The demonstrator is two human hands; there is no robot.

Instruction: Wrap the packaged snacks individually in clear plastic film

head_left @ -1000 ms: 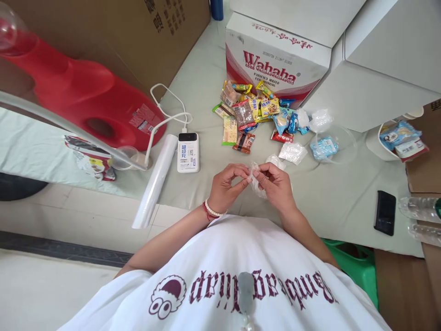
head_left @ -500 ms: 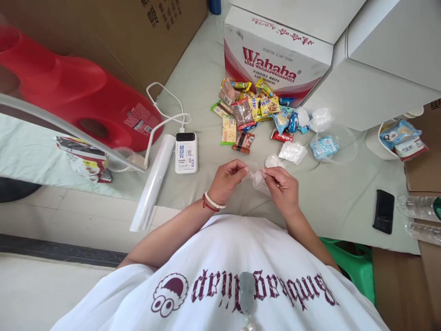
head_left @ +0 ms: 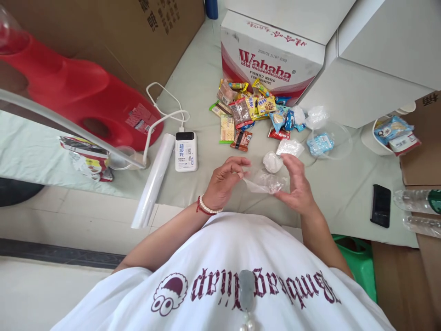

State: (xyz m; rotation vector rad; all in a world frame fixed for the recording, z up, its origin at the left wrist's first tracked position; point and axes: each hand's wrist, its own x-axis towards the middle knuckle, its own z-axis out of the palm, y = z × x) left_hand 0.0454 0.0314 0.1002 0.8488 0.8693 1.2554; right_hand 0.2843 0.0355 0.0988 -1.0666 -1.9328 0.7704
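— Where was the bag when you froze the feed?

— The clear plastic bag (head_left: 266,182) sat just below the middle of the frame, stretched between the two hands, a little above the surface (head_left: 344,184). The left hand (head_left: 223,181) had its grip closed on the bag's left edge, thumb against fingertips. The right hand (head_left: 298,185) had its fingers spread, with the bag's right end against it. I couldn't tell whether that grip was pinching.

— How did it look to handle?

— Very light and limp, I judged, thin and crinkled, slippery between fingers, and easy to tear. I'd have taken it at the rim edges, not the middle.

— And around it?

— A crumpled white wad (head_left: 272,162) lay just beyond the bag, with a heap of snack packets (head_left: 246,112) farther up against the Wahaha carton (head_left: 272,55). A power bank (head_left: 186,151) and a roll of clear film (head_left: 153,181) lay left of centre, and a red jug (head_left: 79,96) at upper left. A black phone (head_left: 380,205) lay at the right. The surface wore a pale green cloth. Pale floor tiles (head_left: 69,216) showed at lower left.
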